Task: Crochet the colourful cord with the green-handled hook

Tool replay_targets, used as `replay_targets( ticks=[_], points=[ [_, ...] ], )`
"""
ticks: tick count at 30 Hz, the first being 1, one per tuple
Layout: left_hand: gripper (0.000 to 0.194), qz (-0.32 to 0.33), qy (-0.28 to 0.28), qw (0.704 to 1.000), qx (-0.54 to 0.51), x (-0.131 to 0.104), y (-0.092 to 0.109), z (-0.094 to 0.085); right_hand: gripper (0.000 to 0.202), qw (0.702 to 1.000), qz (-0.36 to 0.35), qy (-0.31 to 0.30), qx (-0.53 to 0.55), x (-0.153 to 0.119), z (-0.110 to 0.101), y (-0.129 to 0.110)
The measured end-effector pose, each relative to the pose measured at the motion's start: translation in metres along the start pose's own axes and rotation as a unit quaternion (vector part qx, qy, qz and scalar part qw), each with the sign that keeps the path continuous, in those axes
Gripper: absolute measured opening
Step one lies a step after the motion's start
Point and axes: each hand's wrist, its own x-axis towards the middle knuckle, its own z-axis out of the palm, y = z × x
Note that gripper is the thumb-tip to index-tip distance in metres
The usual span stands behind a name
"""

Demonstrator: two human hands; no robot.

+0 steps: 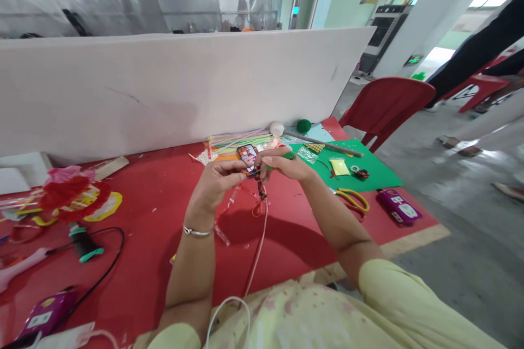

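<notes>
My left hand is closed in a pinch on one end of a small dark braided piece above the red table. My right hand is closed round a green-handled tool, its fingertips close to the same dark piece. The tool's tip is too small to make out. Just behind my fingers lies a phone with a lit screen. A pale cord runs from below the dark piece toward my body.
On the red table are red and pink craft pieces at left, a green sheet with scissors beside it, and a purple pack at right. A white board stands behind; a red chair is at right.
</notes>
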Motion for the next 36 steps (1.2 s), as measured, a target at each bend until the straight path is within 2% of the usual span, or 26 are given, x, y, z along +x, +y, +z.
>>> replay_targets(
  ticks=[3,7,10,12,15,19,20,22,26,31,36],
  points=[
    [0.021,0.018,0.020,0.999,0.019,-0.001,0.001,0.001,0.041,0.998,-0.028,0.004,-0.052,-0.004,0.003,-0.007],
    [0.019,0.053,0.067,0.996,0.032,-0.002,0.003,0.006,0.045,0.985,-0.099,0.033,-0.137,-0.010,0.012,-0.010],
    [0.022,0.084,0.083,0.992,0.048,-0.003,0.002,0.008,0.047,0.965,-0.152,0.056,-0.208,-0.014,0.017,-0.012],
    [0.026,0.096,0.099,0.989,0.054,-0.003,0.000,0.010,0.046,0.939,-0.197,0.064,-0.276,-0.016,0.019,-0.013],
    [0.029,0.089,0.131,0.987,0.003,-0.003,0.001,0.015,0.038,0.860,-0.296,0.082,-0.407,-0.016,0.023,-0.008],
    [0.031,0.006,0.094,0.985,-0.141,-0.002,0.010,0.023,0.015,0.718,-0.421,0.167,-0.529,-0.012,0.030,0.017],
    [0.029,-0.012,0.084,0.982,-0.167,-0.002,0.013,0.025,0.014,0.691,-0.435,0.191,-0.545,-0.012,0.032,0.024],
    [0.026,-0.039,0.074,0.976,-0.201,-0.002,0.016,0.028,0.017,0.667,-0.438,0.221,-0.561,-0.011,0.034,0.035],
    [0.026,-0.060,0.065,0.971,-0.222,-0.002,0.017,0.028,0.020,0.676,-0.435,0.207,-0.557,-0.011,0.031,0.034],
    [0.031,-0.055,0.027,0.985,-0.159,0.001,0.010,0.017,0.018,0.750,-0.417,0.095,-0.504,-0.016,0.017,0.013],
    [0.021,0.007,0.072,0.997,0.012,0.001,0.006,0.011,0.022,0.808,-0.335,0.005,-0.486,-0.022,0.012,-0.008]
  ],
)
